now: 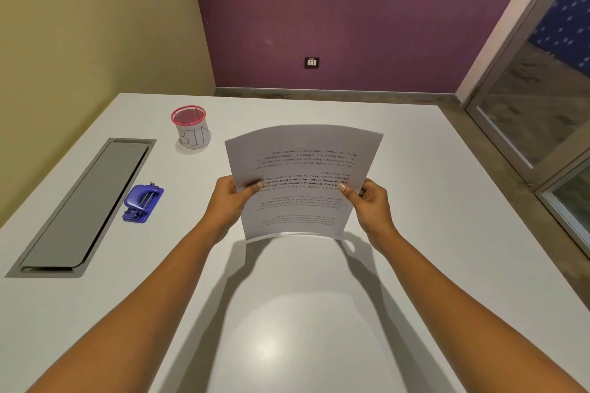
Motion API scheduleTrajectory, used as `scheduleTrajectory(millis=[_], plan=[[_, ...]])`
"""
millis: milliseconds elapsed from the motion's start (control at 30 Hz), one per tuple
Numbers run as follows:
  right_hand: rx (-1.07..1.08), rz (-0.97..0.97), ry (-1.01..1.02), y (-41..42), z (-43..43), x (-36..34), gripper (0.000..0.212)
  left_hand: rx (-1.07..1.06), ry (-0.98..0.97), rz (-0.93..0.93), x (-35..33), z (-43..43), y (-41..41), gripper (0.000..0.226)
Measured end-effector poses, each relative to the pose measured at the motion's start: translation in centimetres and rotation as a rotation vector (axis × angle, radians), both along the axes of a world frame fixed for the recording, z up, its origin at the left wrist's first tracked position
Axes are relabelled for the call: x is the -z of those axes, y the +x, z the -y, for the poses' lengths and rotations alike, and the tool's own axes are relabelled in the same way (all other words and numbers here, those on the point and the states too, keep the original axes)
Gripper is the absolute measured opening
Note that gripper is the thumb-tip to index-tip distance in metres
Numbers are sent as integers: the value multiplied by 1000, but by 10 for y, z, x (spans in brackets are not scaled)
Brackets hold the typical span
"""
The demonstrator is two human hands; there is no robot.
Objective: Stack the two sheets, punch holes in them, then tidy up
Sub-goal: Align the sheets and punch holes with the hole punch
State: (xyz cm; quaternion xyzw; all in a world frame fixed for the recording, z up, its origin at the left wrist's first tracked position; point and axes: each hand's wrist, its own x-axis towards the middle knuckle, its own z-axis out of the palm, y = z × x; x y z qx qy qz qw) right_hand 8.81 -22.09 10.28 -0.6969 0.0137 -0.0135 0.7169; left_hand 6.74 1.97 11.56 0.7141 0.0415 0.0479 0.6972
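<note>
Above the middle of the white table [319, 313]: the sheets [303, 166], printed and bowed, are held clear of the surface, with the left hand [228, 201] pinching the left edge and the right hand [372, 204] pinching the right, thumbs on top. Step judged: stacking, the pile seemingly squared and the punching not yet begun. The next move calls for feeding one edge squarely into the blue hole punch [143, 202], lying untouched to the left.

The fingers of the left hand [228, 201] and the right hand [373, 206] are largely hidden behind the sheets [303, 166], whose lower lines of print are too small to be read, and the forearms [143, 306] are cut off by the bottom edge.
</note>
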Motion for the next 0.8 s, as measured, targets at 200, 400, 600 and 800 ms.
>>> scheduleTrajectory(millis=[200,400,600,800], plan=[[-11,7,-31,0,1,0,19,37,-10,4,1,-2,0,23],[-8,-15,-14,0,2,6,19,35,-5,-17,7,0,1,17],[-2,-18,-23,3,2,7,20,46,-7,0,5,0,1,23],[-22,-66,-70,0,6,17,22,26,7,-58,13,8,0,12]])
